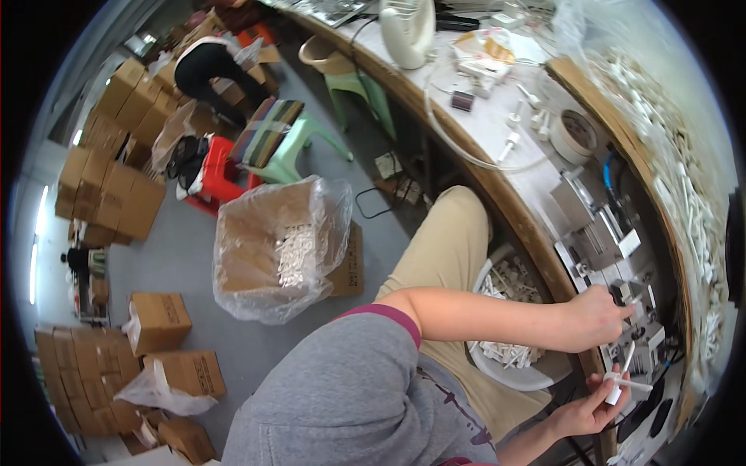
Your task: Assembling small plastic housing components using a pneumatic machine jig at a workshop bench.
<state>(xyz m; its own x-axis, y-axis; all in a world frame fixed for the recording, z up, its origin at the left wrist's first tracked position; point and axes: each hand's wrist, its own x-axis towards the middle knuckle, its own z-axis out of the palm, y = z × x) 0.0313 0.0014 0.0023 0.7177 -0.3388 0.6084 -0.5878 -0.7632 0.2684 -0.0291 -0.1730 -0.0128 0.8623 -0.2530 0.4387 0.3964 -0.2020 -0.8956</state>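
Observation:
My left hand reaches across to a metal fixture on the bench. Its fingers are curled against the fixture's upper side, and whatever they grip is hidden. Closer to my body, my right hand pinches a few small white plastic parts with thin stems between thumb and fingers. These parts stick out at different angles beside a second metal block of the fixture. Below my left forearm, between my legs, a white basin holds many similar white pieces.
Along the bench's far side, a wooden board fences off a long heap of white parts. A tape roll and a clear hose lie on the bench. A plastic-lined carton, stools and a bending person are leftward.

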